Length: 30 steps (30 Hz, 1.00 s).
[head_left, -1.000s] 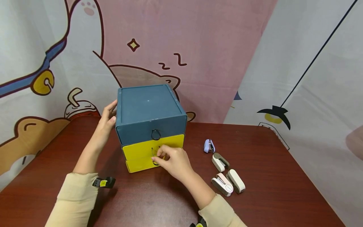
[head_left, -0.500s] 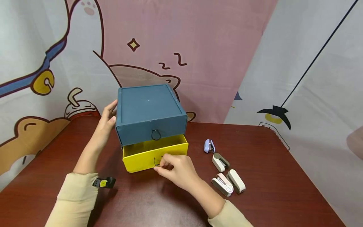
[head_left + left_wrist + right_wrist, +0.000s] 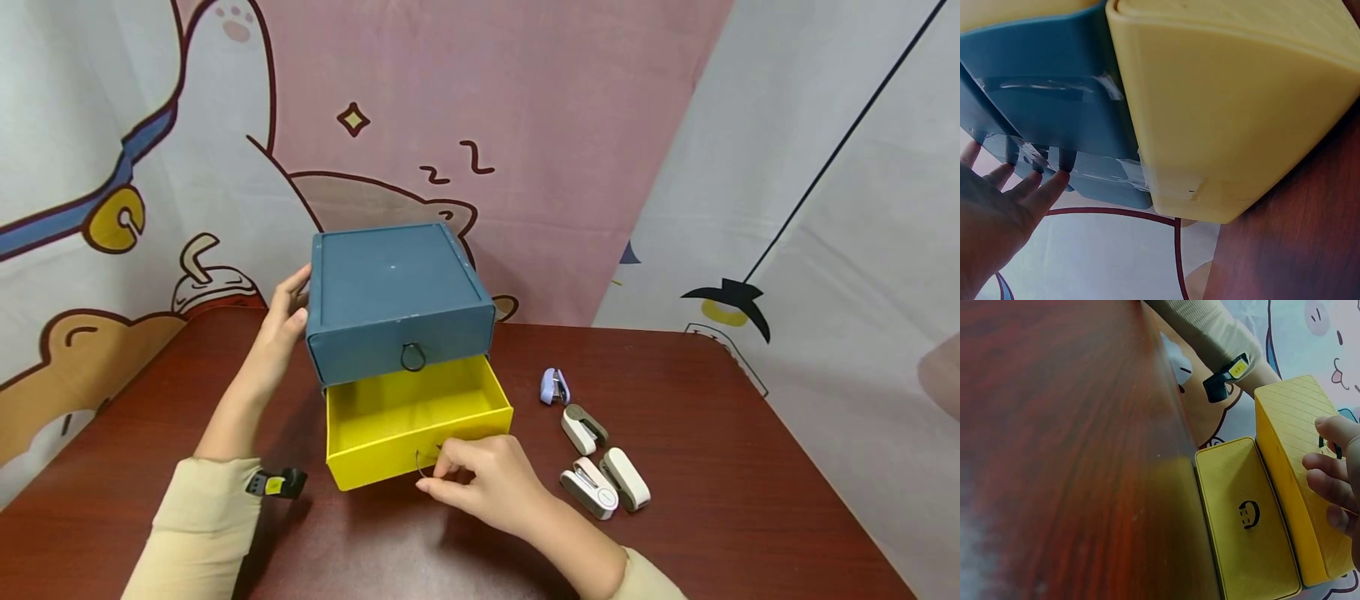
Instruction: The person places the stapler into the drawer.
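The yellow drawer (image 3: 420, 454) is pulled out below the blue top box (image 3: 401, 279), and its visible inside is bare. My right hand (image 3: 487, 482) pinches the thin dark ring handle (image 3: 417, 462) on its front. In the right wrist view, thumb and fingers meet at that handle (image 3: 1321, 442). Beneath the drawer, a second yellow front (image 3: 1235, 550) with its own handle sits further back. My left hand (image 3: 279, 325) rests against the left side of the blue box, and the left wrist view has its extended fingertips on the blue casing (image 3: 1054, 119).
Several small staplers lie right of the drawers: a lilac one (image 3: 551, 387), an olive-and-white one (image 3: 577, 432), a pink-and-white one (image 3: 597, 497) and a white one (image 3: 627, 479). The brown tabletop (image 3: 720, 433) ends at a cartoon-printed curtain (image 3: 555, 125).
My right hand has drawn the yellow drawer outward, toward the front edge, from nearly closed to well out, uncovering its inside. My left hand and the staplers have stayed put.
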Motion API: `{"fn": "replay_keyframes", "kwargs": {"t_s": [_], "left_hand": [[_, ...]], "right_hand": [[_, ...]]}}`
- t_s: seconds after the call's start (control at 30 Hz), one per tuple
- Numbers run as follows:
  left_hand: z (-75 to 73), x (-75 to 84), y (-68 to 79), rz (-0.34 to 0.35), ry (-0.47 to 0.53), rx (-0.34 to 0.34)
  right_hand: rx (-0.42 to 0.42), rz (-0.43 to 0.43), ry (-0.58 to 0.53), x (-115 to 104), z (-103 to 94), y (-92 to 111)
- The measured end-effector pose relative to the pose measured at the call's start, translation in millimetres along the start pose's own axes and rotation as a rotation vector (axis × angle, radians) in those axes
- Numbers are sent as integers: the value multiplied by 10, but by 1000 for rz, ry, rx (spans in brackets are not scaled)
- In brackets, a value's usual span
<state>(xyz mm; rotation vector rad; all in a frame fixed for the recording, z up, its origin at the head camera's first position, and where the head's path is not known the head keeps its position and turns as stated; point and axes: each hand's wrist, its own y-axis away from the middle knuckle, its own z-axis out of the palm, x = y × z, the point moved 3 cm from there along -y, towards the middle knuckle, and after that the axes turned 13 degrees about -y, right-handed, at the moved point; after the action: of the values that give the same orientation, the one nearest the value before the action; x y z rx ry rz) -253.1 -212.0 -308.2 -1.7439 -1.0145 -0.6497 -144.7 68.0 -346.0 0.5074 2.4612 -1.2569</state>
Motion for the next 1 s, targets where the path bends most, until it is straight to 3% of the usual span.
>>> {"fn": "replay_keyframes", "kwargs": {"t_s": [0.17,0.53,0.87,1.0], "left_hand": [[4,1,4,-3,-7,-1],[3,4,-2,-3,-7,6],[4,3,2,-8,-2,5],[2,6,3,-7,-1,4]], "right_hand": [[-13,-52,7,-57,-30,52],[-56,-57,-37,-122,-21,169],[-76,67,-102,-127,-55,181],[-86,52,-94,-131,-110,188]]}}
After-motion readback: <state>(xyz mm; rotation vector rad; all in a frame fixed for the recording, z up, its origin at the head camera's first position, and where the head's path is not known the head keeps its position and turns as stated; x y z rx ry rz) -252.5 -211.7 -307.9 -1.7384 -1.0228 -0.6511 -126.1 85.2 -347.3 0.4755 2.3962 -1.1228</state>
